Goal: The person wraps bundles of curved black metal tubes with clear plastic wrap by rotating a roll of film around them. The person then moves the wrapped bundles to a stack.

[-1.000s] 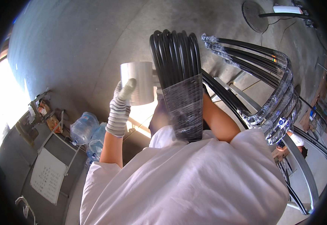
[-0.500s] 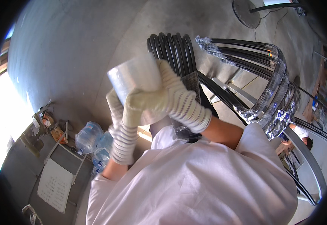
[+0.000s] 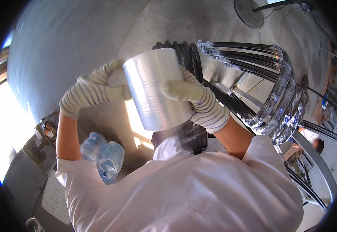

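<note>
A wide roll of clear stretch film [image 3: 153,87] is held up in front of my chest, slightly tilted. My right hand [image 3: 187,91], in a striped cream knit glove, grips its right side, the thumb across the front and the other fingers partly hidden behind. My left hand [image 3: 95,87], gloved alike, is at the roll's left edge with thumb and fingers spread apart. Its thumb tip meets or nearly meets the roll. Beyond and below the roll is a bundle of bent black tubes [image 3: 191,58], its lower part wrapped in film [image 3: 191,137].
More film-wrapped black tube frames [image 3: 269,73] lean at the right beside a grey metal bar [image 3: 319,162]. Large clear plastic bottles [image 3: 106,154] lie at lower left near a written sheet [image 3: 56,197]. A round base [image 3: 249,13] stands far off. Another person [image 3: 311,139] is at the far right.
My left hand has come off the underside of the roll and swung out left, its fingers opening. The roll has shifted right and turned more upright in my right hand.
</note>
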